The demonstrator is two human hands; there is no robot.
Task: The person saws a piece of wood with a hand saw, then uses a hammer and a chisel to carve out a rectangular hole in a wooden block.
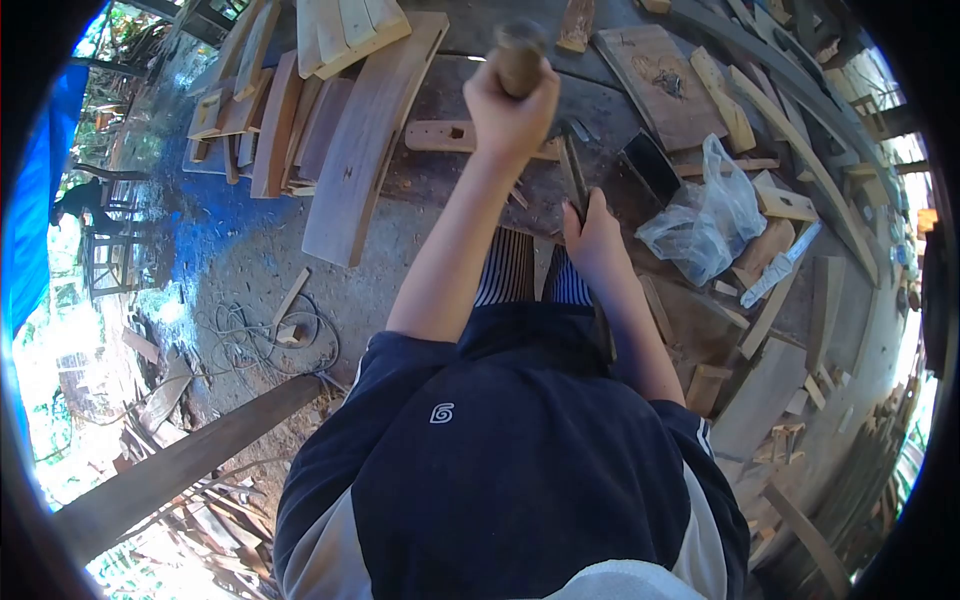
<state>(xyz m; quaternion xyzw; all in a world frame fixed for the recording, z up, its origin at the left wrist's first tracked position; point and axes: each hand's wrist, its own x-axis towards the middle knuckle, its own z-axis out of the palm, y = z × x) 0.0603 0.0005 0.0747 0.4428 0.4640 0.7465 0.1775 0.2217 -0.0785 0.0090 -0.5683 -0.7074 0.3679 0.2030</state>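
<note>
Left hand (508, 100): fingers closed round the brown wooden mallet (520, 52), held high. Right hand (595, 235): fingers grip the dark steel chisel (576, 182) near the dark plank counter's (600, 110) near edge. I'd hold the chisel steady and strike its head square.

Sunlit dirt floor (240, 262) — stacked planks (345, 150); blue tarp (38, 200)

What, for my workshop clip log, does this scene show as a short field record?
left hand: raised, fingers shut round a wooden mallet
right hand: lower, gripping a dark slim tool, possibly a chisel
work surface: dark bench with a slotted wooden piece beyond the hands
nearby: clear plastic bag on the right, stacked planks on the left
background: another person at far left
</note>
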